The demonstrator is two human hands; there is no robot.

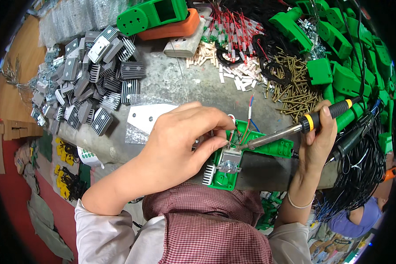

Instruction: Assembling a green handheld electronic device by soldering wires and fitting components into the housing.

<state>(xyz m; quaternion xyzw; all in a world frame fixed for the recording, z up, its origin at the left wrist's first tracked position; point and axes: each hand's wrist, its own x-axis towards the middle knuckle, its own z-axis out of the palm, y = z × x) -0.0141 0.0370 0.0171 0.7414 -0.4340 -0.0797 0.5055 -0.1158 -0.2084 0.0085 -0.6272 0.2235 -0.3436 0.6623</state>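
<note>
My right hand (319, 136) grips a soldering iron (334, 112) by its black and yellow handle. Its tip reaches the terminals of a square metal component (229, 162) with a round boss. That component sits in an open green plastic housing (273, 146) at the edge of the worktop. My left hand (189, 130) is closed over the housing's left side, thumb and finger pinching what looks like a thin wire beside the iron's tip. Red and blue wires (250, 112) rise from the housing. A finned heat sink (209, 174) is at its lower left.
Grey finned heat sinks (86, 70) are heaped at the left. Behind lie red-wired parts (237, 33), pale small pieces (242, 70) and brass screws (297, 99). Green housings (352, 79) and black cables (361, 158) crowd the right. A white plate (145, 119) lies left of my hand.
</note>
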